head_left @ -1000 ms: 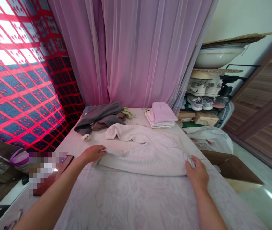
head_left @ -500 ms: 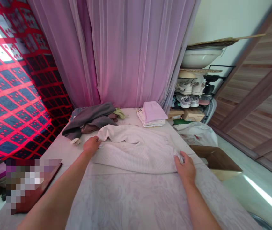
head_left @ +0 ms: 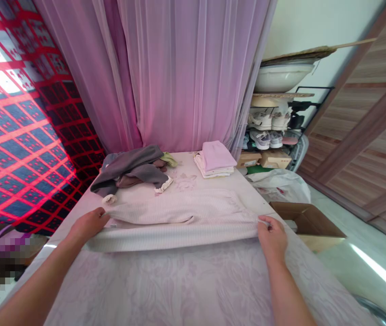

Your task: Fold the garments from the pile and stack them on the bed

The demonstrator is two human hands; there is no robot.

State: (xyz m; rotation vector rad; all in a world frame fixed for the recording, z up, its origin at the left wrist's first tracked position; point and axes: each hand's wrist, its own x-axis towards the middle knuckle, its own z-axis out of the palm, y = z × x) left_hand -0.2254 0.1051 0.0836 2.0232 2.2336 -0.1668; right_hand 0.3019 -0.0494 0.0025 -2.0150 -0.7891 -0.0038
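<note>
A pair of white ribbed pants (head_left: 213,210) lies stretched sideways across the bed, its two legs towards the left and its waist end towards the right. My left hand (head_left: 89,224) is closed on the end of a leg. At the opposite end, my right hand (head_left: 273,237) pinches the waist edge. Between my hands the near edge of the pants looks taut and a little raised. Beyond them, dark grey clothing (head_left: 131,165) with cream frilled cuffs lies in a loose heap, and a folded stack with a lilac cloth (head_left: 218,155) on top sits further right.
The bed carries a pale floral sheet (head_left: 165,290). Purple curtains (head_left: 179,81) hang behind it, with a red-and-blue patterned cloth (head_left: 12,145) at the left. Off the right edge stand an open cardboard box (head_left: 318,226), a plastic bag (head_left: 281,185) and a shoe rack with shoes (head_left: 264,138).
My left hand has moved left and down, pulling the leg out straight. My right hand has shifted slightly right. The pants now lie longer and flatter, uncovering a frilled cuff of the grey clothing.
</note>
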